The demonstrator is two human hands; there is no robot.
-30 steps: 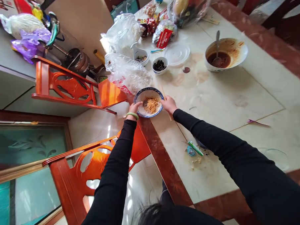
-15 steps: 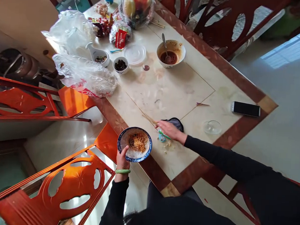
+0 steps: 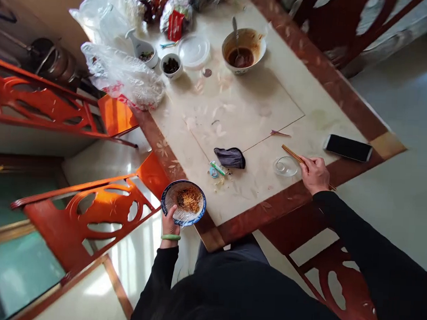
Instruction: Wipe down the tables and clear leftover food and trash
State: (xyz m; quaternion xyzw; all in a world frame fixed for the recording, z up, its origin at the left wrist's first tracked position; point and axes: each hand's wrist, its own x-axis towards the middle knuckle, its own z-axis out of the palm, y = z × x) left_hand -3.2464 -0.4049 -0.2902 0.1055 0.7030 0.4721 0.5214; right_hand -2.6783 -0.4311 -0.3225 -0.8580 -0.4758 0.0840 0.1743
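My left hand [image 3: 170, 223], with a pale green bangle at the wrist, grips the blue-rimmed bowl [image 3: 200, 215] by its near edge, thumb over the rim. Brown shredded food [image 3: 189, 199] lies in the bowl, which is held just off the table's left edge. In my right hand [image 3: 315, 175] is a pair of chopsticks [image 3: 290, 152], their ends pointing left above a small clear glass dish [image 3: 286, 167]. Whether they touch the dish I cannot tell. A dark cloth pouch [image 3: 230, 157] and a green-and-white wrapper [image 3: 218, 168] lie between my hands, with crumbs beside them.
Near the table's right corner lies a phone [image 3: 348, 148]. Farther back stand a sauce-stained bowl [image 3: 256, 41] with a spoon, a small cup of dark food [image 3: 171, 66], a clear lid [image 3: 193, 50] and plastic bags [image 3: 128, 78]. An orange-red chair [image 3: 105, 207] stands at left.
My right hand has moved right, from over the dark pouch to beside the glass dish, still with the chopsticks. The pouch is uncovered now. The view has shifted; my left hand still holds the bowl.
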